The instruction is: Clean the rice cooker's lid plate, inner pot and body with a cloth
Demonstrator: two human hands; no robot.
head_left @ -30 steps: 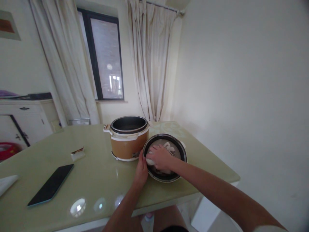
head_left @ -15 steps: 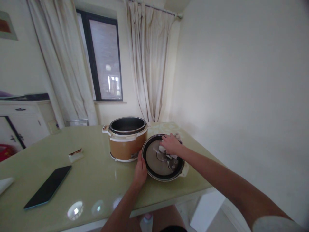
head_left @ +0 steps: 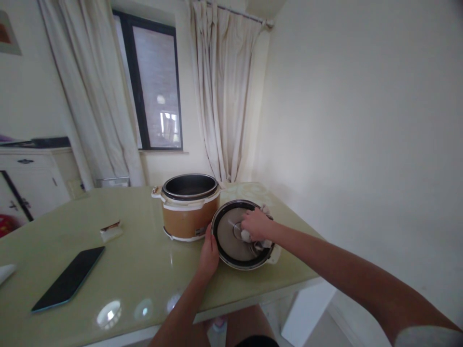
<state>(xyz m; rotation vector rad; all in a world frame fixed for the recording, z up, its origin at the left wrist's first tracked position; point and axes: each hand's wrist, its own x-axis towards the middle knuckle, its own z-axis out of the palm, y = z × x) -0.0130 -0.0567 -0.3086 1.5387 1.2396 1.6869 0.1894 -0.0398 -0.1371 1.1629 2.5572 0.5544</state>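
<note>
From where I stand, the lid [head_left: 227, 233], its grey inner face turned up towards the person, sits near the worktop's [head_left: 152, 270] right side, just right of and nearer than the orange cooker [head_left: 190, 217]. The left hand [head_left: 209, 253] has the lid's left rim, fingers closed against the outer edge, though how firmly I can't tell. The right hand [head_left: 256, 224] is bunched over a pale cloth [head_left: 265, 210], fingers drawn in around it, pressing on the lid's right part. The lid looks tilted, so a hard push on that side could, I'd judge, swing it round or slip the rim out of the left hand; with the cooker so close, it might knock that too. A loose fold of cloth could snag on the fittings half hidden under the right hand. The dark tablet [head_left: 68, 279] lies well apart, at the near left.
</note>
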